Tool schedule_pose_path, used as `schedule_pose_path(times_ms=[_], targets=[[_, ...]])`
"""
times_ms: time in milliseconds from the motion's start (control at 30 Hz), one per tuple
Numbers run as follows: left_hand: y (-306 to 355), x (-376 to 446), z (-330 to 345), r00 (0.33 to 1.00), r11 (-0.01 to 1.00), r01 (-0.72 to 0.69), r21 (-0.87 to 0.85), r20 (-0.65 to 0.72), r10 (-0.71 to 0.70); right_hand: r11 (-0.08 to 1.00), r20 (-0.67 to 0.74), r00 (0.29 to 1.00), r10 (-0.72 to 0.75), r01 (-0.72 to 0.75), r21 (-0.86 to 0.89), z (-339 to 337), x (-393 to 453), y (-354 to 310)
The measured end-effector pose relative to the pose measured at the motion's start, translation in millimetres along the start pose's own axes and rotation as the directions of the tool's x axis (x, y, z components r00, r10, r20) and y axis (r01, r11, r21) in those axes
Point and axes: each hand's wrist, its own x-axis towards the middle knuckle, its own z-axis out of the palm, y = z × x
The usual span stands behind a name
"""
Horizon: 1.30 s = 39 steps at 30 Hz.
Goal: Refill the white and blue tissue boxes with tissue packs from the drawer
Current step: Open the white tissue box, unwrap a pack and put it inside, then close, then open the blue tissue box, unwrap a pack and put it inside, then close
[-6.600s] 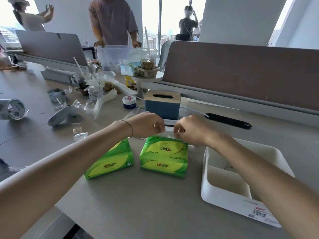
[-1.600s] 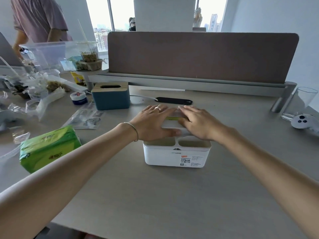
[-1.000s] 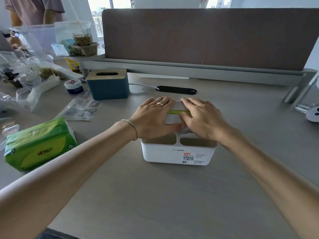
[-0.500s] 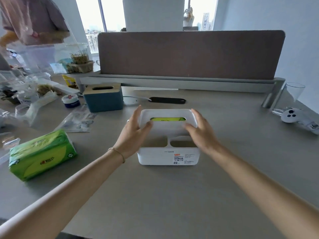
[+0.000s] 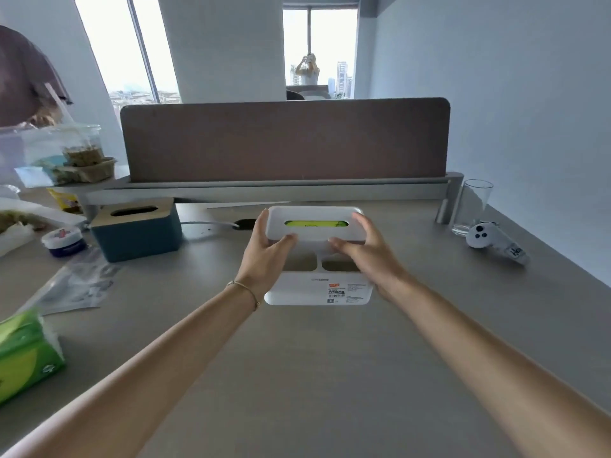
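Both hands hold the white plastic tissue box [image 5: 317, 289] in the middle of the grey desk [image 5: 297, 375]. The left hand [image 5: 266, 256] grips its left side and the right hand [image 5: 367, 256] grips its right side, fingers clamped on the box top. Green shows through the slot on top. The blue tissue box with a wooden lid [image 5: 137, 233] sits to the left, near it. A green tissue pack [image 5: 24, 355] lies at the far left edge of the desk.

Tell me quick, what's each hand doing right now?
Left hand: closed on the left side of the white tissue box.
Right hand: closed on that box's right side.
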Motion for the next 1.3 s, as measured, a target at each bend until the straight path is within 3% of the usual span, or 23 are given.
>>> schedule_pose_path(times_ms=[200, 467, 667, 967, 1133, 1200, 1300], targets=[[-6.3, 67.4, 91.2, 0.997, 0.996, 0.031, -0.080, 0.071, -0.025, 1.000, -0.139, 0.990, -0.010, 0.007, -0.022, -78.8, 52.3, 12.9], [-33.4, 130.1, 190.4, 0.991, 0.994, 0.068, -0.086, 0.124, -0.057, 0.988, -0.168, 0.985, 0.042, -0.065, -0.137, -158.7, 111.0, 55.1], [-52.7, 156.4, 221.7, 0.992, 0.994, 0.104, -0.021, 0.074, -0.102, 0.986, -0.156, 0.985, 0.069, -0.091, -0.136, -178.5, 141.3, 78.4], [-54.6, 164.8, 236.1, 0.997, 0.996, 0.072, 0.055, 0.020, -0.073, 0.970, -0.129, 0.992, -0.006, -0.026, -0.243, -189.3, 159.3, 90.5], [-44.0, 155.6, 217.5, 0.997, 0.972, 0.002, 0.237, 0.077, -0.021, 0.794, -0.194, 0.946, -0.258, 0.093, -0.601, -173.3, 140.7, 76.9], [-38.0, 145.7, 199.6, 0.992, 0.930, -0.103, 0.352, 0.110, 0.068, 0.719, -0.147, 0.910, -0.387, 0.198, -0.666, -156.8, 128.5, 66.9], [-29.9, 128.8, 161.1, 0.971, 0.842, -0.235, 0.486, 0.162, 0.178, 0.671, -0.066, 0.893, -0.445, 0.283, -0.685, -120.0, 112.4, 48.6]])
